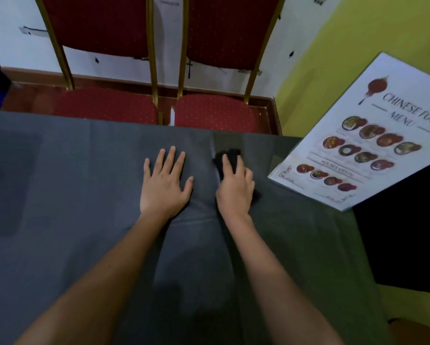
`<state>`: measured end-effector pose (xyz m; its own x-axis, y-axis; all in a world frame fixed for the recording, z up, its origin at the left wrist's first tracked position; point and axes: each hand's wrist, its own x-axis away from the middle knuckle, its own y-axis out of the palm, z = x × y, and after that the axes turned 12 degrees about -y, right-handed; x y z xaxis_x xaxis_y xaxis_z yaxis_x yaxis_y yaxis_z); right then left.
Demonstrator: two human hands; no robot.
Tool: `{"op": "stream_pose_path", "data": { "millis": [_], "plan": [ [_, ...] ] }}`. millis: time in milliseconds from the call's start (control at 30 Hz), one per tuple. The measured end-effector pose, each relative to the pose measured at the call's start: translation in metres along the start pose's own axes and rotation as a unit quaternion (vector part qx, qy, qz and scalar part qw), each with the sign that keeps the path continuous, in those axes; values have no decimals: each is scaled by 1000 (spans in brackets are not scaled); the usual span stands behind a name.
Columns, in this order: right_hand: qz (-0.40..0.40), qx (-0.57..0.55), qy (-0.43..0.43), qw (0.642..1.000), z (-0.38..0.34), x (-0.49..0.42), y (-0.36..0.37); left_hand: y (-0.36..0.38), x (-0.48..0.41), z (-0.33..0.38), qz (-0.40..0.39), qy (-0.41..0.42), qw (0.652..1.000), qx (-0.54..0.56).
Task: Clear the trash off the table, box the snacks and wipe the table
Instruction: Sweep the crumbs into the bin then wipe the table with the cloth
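The table (pixel 59 195) is covered with a dark grey cloth. My right hand (pixel 235 188) presses a small black wiping cloth (pixel 231 155) onto it right of the middle, fingers curled over the cloth, whose ends stick out beyond my fingertips and beside my wrist. My left hand (pixel 165 183) lies flat on the tablecloth just to the left, palm down, fingers spread, holding nothing. No trash or snacks are in view.
A white laminated food menu (pixel 373 145) lies tilted at the table's right edge. Two red chairs with gold frames (pixel 104 105) (pixel 216 113) stand behind the far edge. A yellow wall (pixel 358 33) is at the right.
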<state>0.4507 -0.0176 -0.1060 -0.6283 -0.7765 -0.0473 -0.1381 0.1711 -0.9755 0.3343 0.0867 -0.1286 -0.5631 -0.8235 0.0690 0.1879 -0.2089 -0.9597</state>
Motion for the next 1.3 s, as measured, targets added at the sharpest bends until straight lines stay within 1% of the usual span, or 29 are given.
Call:
{"op": "stream_pose_path", "data": {
  "millis": [67, 100, 133, 167, 200, 233, 267, 300, 367, 400, 433, 467, 533, 667, 733, 800, 867, 967, 1100, 1167, 1233, 1300],
  "plan": [
    [-6, 4, -92, 996, -3, 22, 2, -1, 0, 0, -2, 0, 1000, 0],
    [1, 8, -114, 993, 6, 31, 2, -1, 1, 0, -2, 1, 1000, 0],
    [16, 9, -98, 995, 19, 37, 2, -1, 1, 0, -4, 1, 1000, -1],
    [31, 5, -48, 998, 31, 40, 1, -2, 2, 0, -4, 1, 1000, -1],
    [35, -2, 12, 999, 35, 44, -1, -2, 1, 0, -3, 0, 1000, 1],
    [33, -4, 53, 998, 33, 47, -2, -2, 1, 0, -4, 1, 1000, 2],
    [29, 0, 57, 998, 28, 51, -2, -2, 1, 0, -5, 0, 1000, -1],
    [26, 7, 24, 999, 21, 56, -1, -2, 1, 0, -6, -1, 1000, -5],
    [18, 34, -88, 995, 17, 68, 2, -1, 1, 0, -7, -3, 1000, -7],
    [12, 40, -129, 991, 21, 68, 3, -2, 1, 1, -6, -3, 1000, -5],
    [8, 40, -143, 989, 27, 64, 3, -1, 2, 1, -7, -2, 1000, -3],
    [2, 34, -136, 990, 30, 53, 2, -2, 2, 1, -8, -3, 1000, -1],
    [-1, 18, -88, 996, 25, 22, 0, -3, 1, 0, -6, -3, 1000, 1],
    [4, -6, -90, 996, 5, -53, 2, -1, 3, 0, -10, 1, 1000, -19],
    [7, -30, -60, 998, -1, -78, 1, 0, 3, 0, -14, 4, 999, -29],
    [-30, -22, -73, 997, -8, -85, 2, 0, 1, 0, -10, 6, 999, -32],
    [-50, -2, -104, 993, -10, -70, 2, -2, 1, 1, -20, 11, 999, -36],
    [-23, -15, -135, 990, 1, -23, 2, -4, -1, -1, -41, 15, 997, -58],
    [12, -24, -150, 988, 21, 65, -3, -6, -2, -1, -60, 20, 996, -65],
    [3, -15, -160, 987, 28, 106, -9, -9, -1, -2, -78, 25, 995, -61],
    [3, -39, -153, 988, 29, 125, -21, -12, 7, -6, -95, 40, 993, -53],
    [12, -67, -117, 991, 29, 112, -30, -13, 24, -12, -109, 58, 991, -49]
  ]
}}
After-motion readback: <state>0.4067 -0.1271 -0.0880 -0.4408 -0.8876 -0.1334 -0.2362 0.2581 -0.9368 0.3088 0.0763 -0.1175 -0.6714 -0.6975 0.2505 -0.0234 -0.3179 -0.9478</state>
